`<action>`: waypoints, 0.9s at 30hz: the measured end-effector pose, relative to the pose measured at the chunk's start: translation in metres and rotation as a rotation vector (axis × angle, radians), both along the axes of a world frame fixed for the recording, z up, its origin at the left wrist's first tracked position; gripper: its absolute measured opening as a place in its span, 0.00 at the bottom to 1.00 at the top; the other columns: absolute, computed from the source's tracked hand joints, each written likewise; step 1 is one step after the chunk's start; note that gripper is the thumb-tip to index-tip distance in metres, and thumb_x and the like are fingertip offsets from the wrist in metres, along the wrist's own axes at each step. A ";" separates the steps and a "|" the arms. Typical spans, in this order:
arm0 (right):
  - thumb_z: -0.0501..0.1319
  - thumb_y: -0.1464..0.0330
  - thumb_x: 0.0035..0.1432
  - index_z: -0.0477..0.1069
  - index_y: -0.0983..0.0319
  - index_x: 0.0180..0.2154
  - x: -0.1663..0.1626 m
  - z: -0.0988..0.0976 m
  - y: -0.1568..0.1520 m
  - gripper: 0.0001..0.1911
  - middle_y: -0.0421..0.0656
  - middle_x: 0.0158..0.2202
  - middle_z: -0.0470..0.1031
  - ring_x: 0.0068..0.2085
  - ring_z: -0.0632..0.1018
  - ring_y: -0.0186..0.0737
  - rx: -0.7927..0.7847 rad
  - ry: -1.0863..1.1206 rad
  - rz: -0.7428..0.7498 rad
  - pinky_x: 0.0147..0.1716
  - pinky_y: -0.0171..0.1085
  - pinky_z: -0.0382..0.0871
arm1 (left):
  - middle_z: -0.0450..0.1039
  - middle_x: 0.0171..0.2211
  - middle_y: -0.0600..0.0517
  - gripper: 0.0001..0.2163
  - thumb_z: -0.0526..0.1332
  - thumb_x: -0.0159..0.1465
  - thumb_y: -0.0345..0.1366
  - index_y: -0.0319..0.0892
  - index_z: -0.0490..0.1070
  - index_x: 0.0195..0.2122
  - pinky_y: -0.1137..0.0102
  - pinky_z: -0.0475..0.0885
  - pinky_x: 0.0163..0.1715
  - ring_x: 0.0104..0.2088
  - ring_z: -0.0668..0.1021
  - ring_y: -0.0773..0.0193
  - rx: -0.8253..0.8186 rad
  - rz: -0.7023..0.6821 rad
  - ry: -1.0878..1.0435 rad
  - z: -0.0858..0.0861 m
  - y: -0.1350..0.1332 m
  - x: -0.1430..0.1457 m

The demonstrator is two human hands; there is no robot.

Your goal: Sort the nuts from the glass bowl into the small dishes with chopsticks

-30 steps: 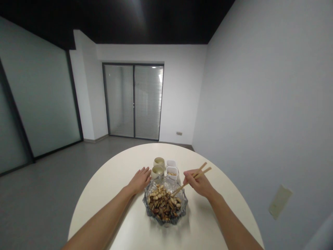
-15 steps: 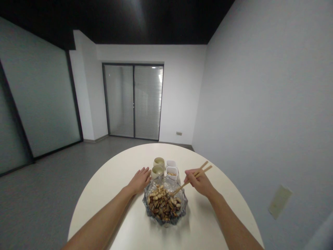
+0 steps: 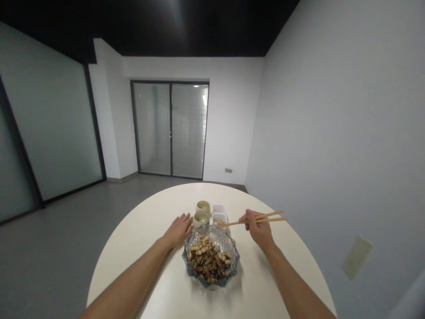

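My right hand (image 3: 259, 229) is shut on a pair of wooden chopsticks (image 3: 262, 219), which lie nearly level with their tips (image 3: 220, 224) close to a small white square container (image 3: 219, 218) holding nuts. My left hand (image 3: 179, 230) rests palm down on the table, open and holding nothing, next to a cut-glass bowl (image 3: 222, 237) of sunflower seeds and peanuts. Two small ceramic cups (image 3: 201, 219) stand just beyond that hand, and a second white container (image 3: 218, 208) stands behind the first. Its contents are hidden.
A round cream table (image 3: 239, 199) carries everything, and its edge curves away on both sides. Around it lies a grey floor. Glass doors with blinds stand ahead, a frosted glass partition at left, a white wall at right.
My right hand has moved up and to the right. The chopsticks have swung from slanting down over the bowl to nearly level beside the white container. My left hand has not moved.
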State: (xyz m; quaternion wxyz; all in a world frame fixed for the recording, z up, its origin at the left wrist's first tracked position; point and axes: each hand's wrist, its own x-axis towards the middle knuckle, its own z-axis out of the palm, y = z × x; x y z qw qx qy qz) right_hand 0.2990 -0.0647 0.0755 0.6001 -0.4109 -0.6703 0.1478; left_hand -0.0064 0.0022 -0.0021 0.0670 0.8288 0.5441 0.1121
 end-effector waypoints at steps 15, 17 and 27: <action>0.54 0.51 0.66 0.79 0.63 0.29 0.004 -0.036 0.034 0.26 0.39 0.18 0.69 0.22 0.71 0.37 0.044 0.079 -0.180 0.22 0.34 0.65 | 0.51 0.69 0.42 0.24 0.46 0.72 0.42 0.41 0.57 0.66 0.53 0.52 0.66 0.68 0.54 0.47 0.033 -0.016 0.005 -0.004 0.002 0.001; 0.54 0.51 0.66 0.79 0.63 0.29 0.004 -0.036 0.036 0.26 0.39 0.18 0.69 0.22 0.71 0.37 0.044 0.073 -0.174 0.23 0.34 0.65 | 0.51 0.69 0.43 0.24 0.45 0.72 0.42 0.41 0.57 0.67 0.53 0.52 0.66 0.68 0.54 0.47 0.033 -0.015 0.011 -0.004 0.001 0.001; 0.53 0.51 0.66 0.79 0.62 0.29 0.007 -0.028 0.030 0.26 0.40 0.18 0.68 0.22 0.70 0.37 0.062 0.036 -0.183 0.22 0.34 0.64 | 0.51 0.69 0.44 0.23 0.46 0.72 0.41 0.41 0.58 0.66 0.53 0.52 0.66 0.68 0.54 0.47 0.032 -0.013 0.013 -0.003 0.001 0.000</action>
